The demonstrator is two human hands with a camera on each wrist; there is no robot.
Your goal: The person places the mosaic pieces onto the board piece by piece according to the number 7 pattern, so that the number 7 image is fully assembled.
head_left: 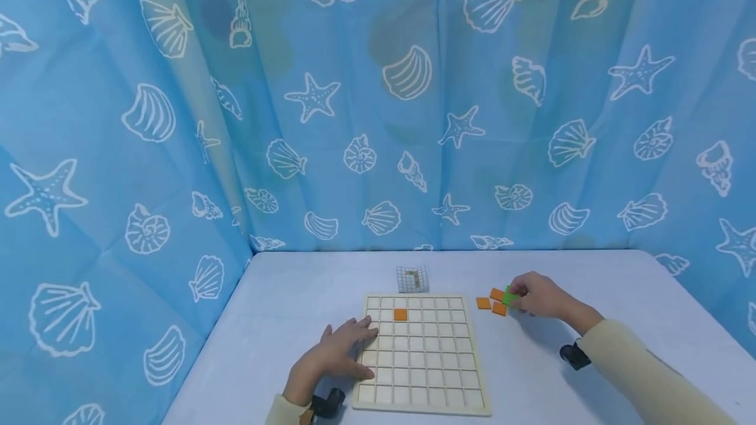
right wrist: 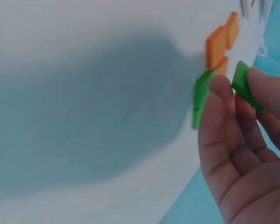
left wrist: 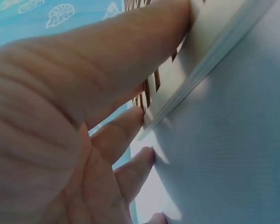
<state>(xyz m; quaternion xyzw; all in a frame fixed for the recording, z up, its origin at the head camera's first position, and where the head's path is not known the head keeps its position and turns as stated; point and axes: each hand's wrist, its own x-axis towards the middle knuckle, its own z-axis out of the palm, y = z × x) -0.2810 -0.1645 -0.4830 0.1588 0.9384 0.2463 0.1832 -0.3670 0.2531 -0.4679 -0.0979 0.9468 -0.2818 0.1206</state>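
Note:
My right hand (head_left: pixel 540 295) pinches a green square tile (right wrist: pixel 242 80) between thumb and fingers, just above the table. Below it in the right wrist view lie more green tiles (right wrist: pixel 203 91) beside a few orange tiles (right wrist: pixel 216 46). The head view shows the orange tiles (head_left: pixel 483 303) to the right of a pale wooden grid board (head_left: pixel 422 409). One orange tile (head_left: pixel 400 314) sits in a cell of the board's second row from the far side. My left hand (head_left: pixel 336 351) rests with spread fingers on the board's left edge, its thumb (left wrist: pixel 144 37) touching the frame.
A small curled sheet (head_left: pixel 412 279) with a printed grid stands behind the board's far edge. The white table (head_left: pixel 295 294) meets a blue curtain (head_left: pixel 354 117) with shell patterns. Dark wrist cameras sit on both wrists.

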